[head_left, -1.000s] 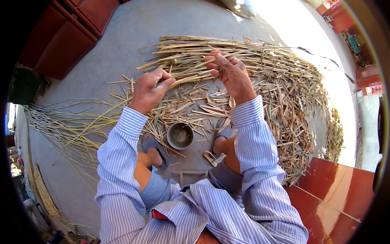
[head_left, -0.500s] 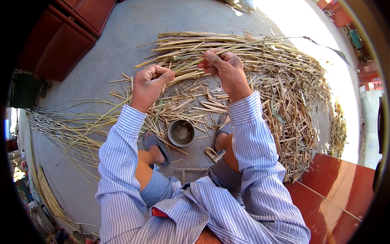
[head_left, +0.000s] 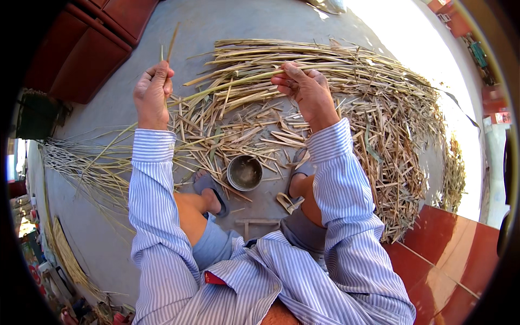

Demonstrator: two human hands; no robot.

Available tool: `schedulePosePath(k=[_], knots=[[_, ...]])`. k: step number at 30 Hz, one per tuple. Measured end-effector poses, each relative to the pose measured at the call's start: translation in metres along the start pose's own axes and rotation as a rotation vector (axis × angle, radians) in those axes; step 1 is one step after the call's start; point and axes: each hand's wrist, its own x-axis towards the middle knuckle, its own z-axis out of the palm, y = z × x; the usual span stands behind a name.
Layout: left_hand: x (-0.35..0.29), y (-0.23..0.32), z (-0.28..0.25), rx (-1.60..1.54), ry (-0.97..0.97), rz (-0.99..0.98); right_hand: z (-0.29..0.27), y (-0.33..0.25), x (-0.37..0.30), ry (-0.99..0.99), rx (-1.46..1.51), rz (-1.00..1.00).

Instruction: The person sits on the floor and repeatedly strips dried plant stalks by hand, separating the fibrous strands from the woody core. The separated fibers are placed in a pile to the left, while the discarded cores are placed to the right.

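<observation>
My left hand (head_left: 153,95) is closed, raised at the upper left, with a thin brown strip of dry husk (head_left: 173,40) sticking up out of its fist. A short greenish end also pokes up beside that strip. Pinched between the thumb and fingers of my right hand (head_left: 306,89) is a long yellow-green stalk (head_left: 238,81). This stalk slants down leftward toward my left wrist; whether it continues past there I cannot tell. Just beyond my right hand lies a bundle of long straw-coloured stalks (head_left: 254,50).
A metal bowl (head_left: 244,173) stands between my sandalled feet, amid scattered husk pieces. On the right spreads a big heap of dry husks (head_left: 387,173). Peeled stalks (head_left: 92,162) fan out at the left. A dark red cabinet (head_left: 86,59) stands at the upper left, red tiles (head_left: 449,244) lower right.
My left hand has moved left and up, away from my right hand, and now has a brown strip standing up from it. The right hand has shifted slightly, still pinching a stalk.
</observation>
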Motion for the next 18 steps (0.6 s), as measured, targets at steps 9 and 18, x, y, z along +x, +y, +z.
schedulePosePath(k=[9, 18], knots=[[-0.018, -0.001, 0.021, 1.587, -0.006, 1.079, -0.010, -0.002, 0.006, 0.054, -0.027, 0.020], [-0.036, -0.007, 0.046, 1.209, -0.548, 0.345, -0.014, 0.003, 0.019, 0.004, 0.204, -0.036]])
